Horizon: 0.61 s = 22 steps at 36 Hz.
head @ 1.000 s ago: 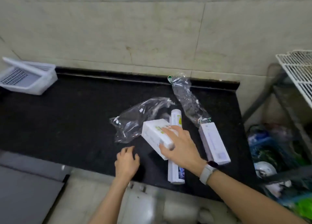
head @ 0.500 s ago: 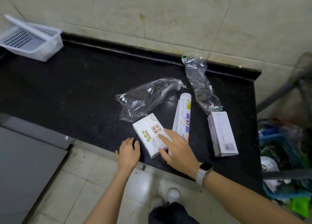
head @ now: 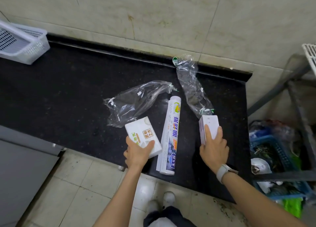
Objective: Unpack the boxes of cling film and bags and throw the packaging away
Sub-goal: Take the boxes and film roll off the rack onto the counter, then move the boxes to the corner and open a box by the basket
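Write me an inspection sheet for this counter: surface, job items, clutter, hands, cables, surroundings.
Surface: black countertop, speckled, against a tiled wall.
Job's things: white box under the left hand; lilac box under the right hand; cling film roll lying between them.
Clutter: two empty clear wrappers, one behind the white box, one reaching to the wall.
Hands: left hand grips the white box; right hand grips the lilac box.
Cables: nothing seen.
Surroundings: white basket far left; blue crate of rubbish at right.

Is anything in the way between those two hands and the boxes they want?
Nothing visible. The left hand already grips the white box, and the right hand rests on the lilac box. The cling film roll lies between the boxes.
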Motion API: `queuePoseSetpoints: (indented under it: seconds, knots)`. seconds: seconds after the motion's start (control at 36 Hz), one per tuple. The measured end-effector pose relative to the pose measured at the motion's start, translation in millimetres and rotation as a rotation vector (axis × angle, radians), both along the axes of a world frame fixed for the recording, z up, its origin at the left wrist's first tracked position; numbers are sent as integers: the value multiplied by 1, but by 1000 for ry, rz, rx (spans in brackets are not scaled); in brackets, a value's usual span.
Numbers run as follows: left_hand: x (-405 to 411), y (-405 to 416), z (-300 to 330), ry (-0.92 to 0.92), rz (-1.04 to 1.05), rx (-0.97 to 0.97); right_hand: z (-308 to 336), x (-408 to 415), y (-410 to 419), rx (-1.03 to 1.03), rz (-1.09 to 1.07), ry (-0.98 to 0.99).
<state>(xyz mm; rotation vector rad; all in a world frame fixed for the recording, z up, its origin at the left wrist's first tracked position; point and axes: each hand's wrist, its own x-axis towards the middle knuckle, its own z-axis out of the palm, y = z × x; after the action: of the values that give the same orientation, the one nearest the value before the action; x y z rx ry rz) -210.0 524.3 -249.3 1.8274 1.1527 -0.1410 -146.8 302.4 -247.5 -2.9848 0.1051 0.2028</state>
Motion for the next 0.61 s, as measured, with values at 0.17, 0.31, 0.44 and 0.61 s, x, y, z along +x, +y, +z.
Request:
queuePoseSetpoints:
  seconds: [0.17, 0.31, 0.44, 0.61]
  knots:
    - [6, 4, -1, -89, -11, -85, 13, -2, 2, 162, 27, -55]
    - [15, 9, 1, -96, -35, -119, 26, -7, 16, 346, 153, -107]
    - [19, 3, 4, -156, -121, -39, 38, -5, 35, 460, 255, -91]
    - [9, 4, 2, -263, -163, -80, 37, 4, 44, 537, 320, -56]
